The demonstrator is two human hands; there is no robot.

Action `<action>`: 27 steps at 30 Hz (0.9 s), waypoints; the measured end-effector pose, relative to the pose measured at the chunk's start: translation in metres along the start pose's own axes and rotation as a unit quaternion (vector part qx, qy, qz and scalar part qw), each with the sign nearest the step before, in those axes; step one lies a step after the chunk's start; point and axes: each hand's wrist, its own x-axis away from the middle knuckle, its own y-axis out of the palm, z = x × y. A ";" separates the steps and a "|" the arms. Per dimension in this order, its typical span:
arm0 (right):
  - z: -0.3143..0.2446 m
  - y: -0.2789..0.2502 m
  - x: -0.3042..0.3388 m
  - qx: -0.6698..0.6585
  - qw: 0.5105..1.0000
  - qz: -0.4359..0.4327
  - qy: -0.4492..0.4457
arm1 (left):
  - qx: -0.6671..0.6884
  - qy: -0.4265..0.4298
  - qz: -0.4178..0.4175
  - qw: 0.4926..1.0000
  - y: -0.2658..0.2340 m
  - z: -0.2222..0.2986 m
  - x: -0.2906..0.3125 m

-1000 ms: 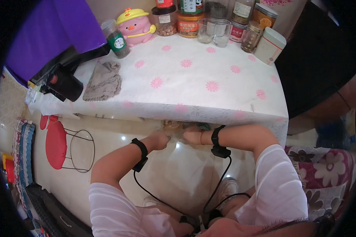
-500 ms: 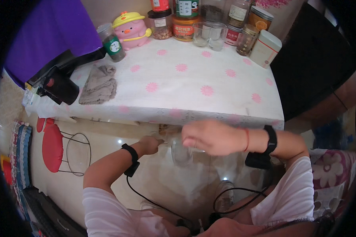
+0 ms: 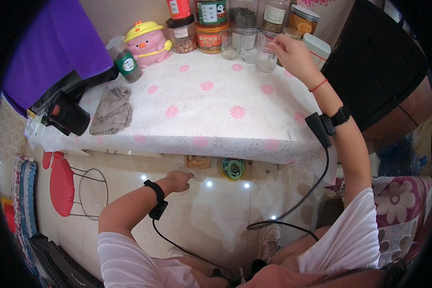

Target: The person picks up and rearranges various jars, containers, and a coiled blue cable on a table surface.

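My right hand (image 3: 295,55) reaches over the far right of the table, its fingers closed at the rim of a clear glass (image 3: 266,62). That glass stands on or just above the cloth, beside two other clear glasses (image 3: 231,45) at the back. Below the table's front edge, my left hand (image 3: 177,181) is closed on a clear see-through glass (image 3: 195,173). Much of that glass is hidden by the fingers and blends with the shiny floor.
Jars and tins (image 3: 209,38) line the table's back, with a pink pig figure (image 3: 148,47) and a green-labelled jar (image 3: 128,65) at left. A grey cloth (image 3: 111,110) and black cup (image 3: 68,113) lie nearer. A red stool (image 3: 62,187) stands left; a black cord (image 3: 293,206) trails from my right wrist.
My right hand has gone from below the table's front edge up to the back right, carrying the clear glass to beside the others. My left hand stays low, nearly in place.
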 end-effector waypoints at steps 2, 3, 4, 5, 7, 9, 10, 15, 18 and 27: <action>0.009 0.006 -0.005 0.029 0.999 0.004 0.020 | 0.000 -0.004 -0.006 1.000 0.000 0.000 -0.002; 0.013 0.010 -0.007 0.037 0.999 0.003 0.032 | 0.005 -0.003 -0.002 1.000 0.001 -0.002 -0.002; 0.017 0.013 -0.009 0.046 0.998 0.002 0.045 | 0.010 -0.003 0.001 1.000 0.003 -0.003 -0.003; 0.021 0.017 -0.010 0.045 0.998 0.002 0.046 | 0.009 -0.003 0.001 1.000 0.005 -0.004 -0.003; 0.027 0.023 -0.013 0.071 0.996 0.012 0.052 | 0.020 0.003 0.005 1.000 0.006 -0.005 -0.004; 0.030 0.026 -0.015 0.074 0.996 0.019 0.049 | 0.020 0.000 0.005 1.000 0.008 -0.005 -0.004; 0.030 0.027 -0.015 0.076 0.996 0.025 0.045 | 0.020 -0.003 0.006 1.000 0.008 -0.005 -0.004; 0.032 0.031 -0.018 0.022 0.998 0.033 0.059 | 0.029 -0.014 -0.004 0.999 0.005 0.002 -0.004; 0.033 0.034 -0.018 -0.003 0.997 0.038 0.060 | 0.027 -0.023 -0.017 0.999 0.008 0.007 -0.010; 0.032 0.040 -0.014 -0.010 0.996 0.072 0.048 | 0.068 -0.027 0.037 0.997 0.030 0.004 -0.025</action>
